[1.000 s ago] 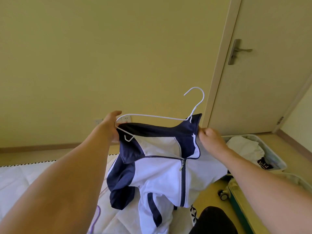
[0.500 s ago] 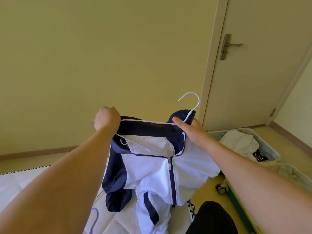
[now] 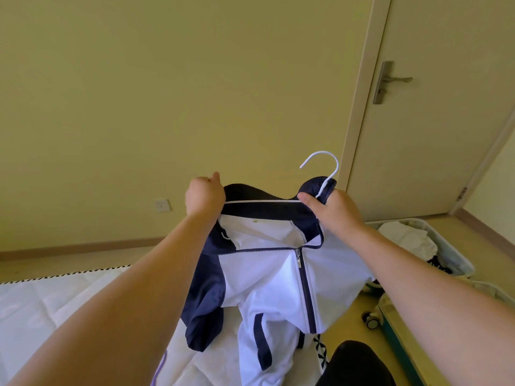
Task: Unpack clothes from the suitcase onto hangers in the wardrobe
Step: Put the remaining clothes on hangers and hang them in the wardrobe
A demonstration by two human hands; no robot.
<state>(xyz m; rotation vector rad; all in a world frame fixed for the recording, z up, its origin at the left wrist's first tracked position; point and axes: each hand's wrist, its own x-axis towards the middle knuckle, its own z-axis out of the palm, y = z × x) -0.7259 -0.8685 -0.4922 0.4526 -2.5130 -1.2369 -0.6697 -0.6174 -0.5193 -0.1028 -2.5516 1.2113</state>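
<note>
A white and navy zip jacket (image 3: 267, 277) hangs in front of me, held up over the bed. A white wire hanger (image 3: 324, 174) sits inside its collar, with the hook sticking up at the right. My left hand (image 3: 204, 196) grips the jacket's left shoulder. My right hand (image 3: 333, 210) pinches the collar and the hanger's neck. The hanger's left end is hidden under the fabric. The open green suitcase (image 3: 395, 316) lies on the floor at the right, with white and dark clothes (image 3: 409, 240) inside. No wardrobe is in view.
A bed with a white quilted cover (image 3: 41, 307) is below at the left. A closed door (image 3: 434, 107) with a metal handle stands at the right. A yellow wall with a socket (image 3: 163, 205) faces me. A dark garment (image 3: 354, 363) lies at the bottom.
The jacket's left shoulder has been pulled over the hanger's left end, which was bare a second ago. My right hand moved from the collar edge to the hanger's neck.
</note>
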